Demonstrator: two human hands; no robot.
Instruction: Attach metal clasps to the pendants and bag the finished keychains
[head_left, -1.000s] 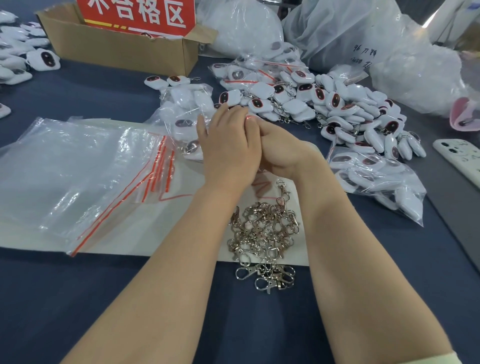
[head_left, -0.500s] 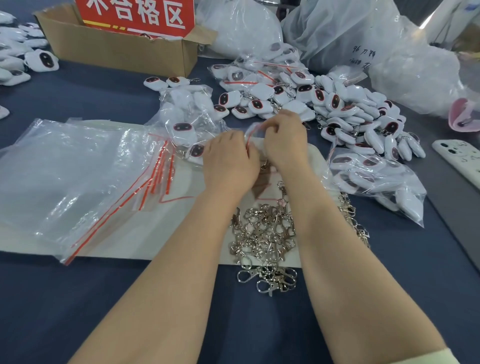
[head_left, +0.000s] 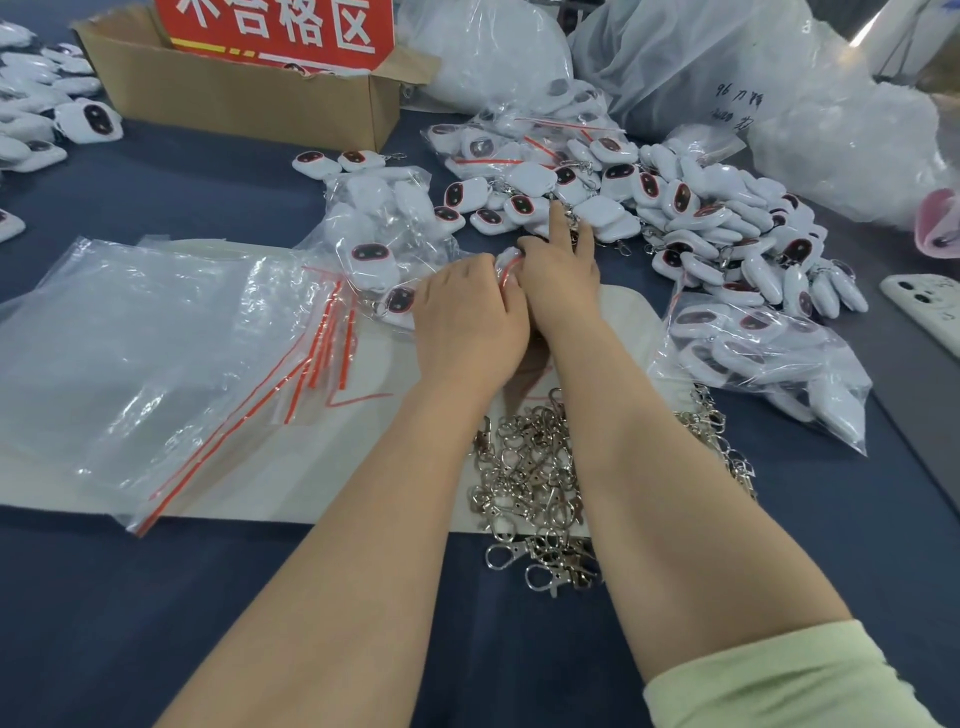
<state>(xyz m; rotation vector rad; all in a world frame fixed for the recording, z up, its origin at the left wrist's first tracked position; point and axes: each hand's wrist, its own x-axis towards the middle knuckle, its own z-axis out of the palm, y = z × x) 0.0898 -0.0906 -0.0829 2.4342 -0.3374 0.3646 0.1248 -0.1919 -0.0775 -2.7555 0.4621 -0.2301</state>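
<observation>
Both hands meet just beyond the heap of metal clasps (head_left: 530, 467). The left hand (head_left: 467, 317) and right hand (head_left: 558, 283) each pinch the red-striped mouth of a filled zip bag (head_left: 374, 244), which lies beyond and left of that heap, and the right forefinger sticks out straight. To me this looks like the sealing step of bagging, so next the strip wants a firm squeeze along its whole length before the bag is laid aside.

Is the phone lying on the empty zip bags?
No, the phone lies at the far right; the empty zip bags are on the left.
</observation>
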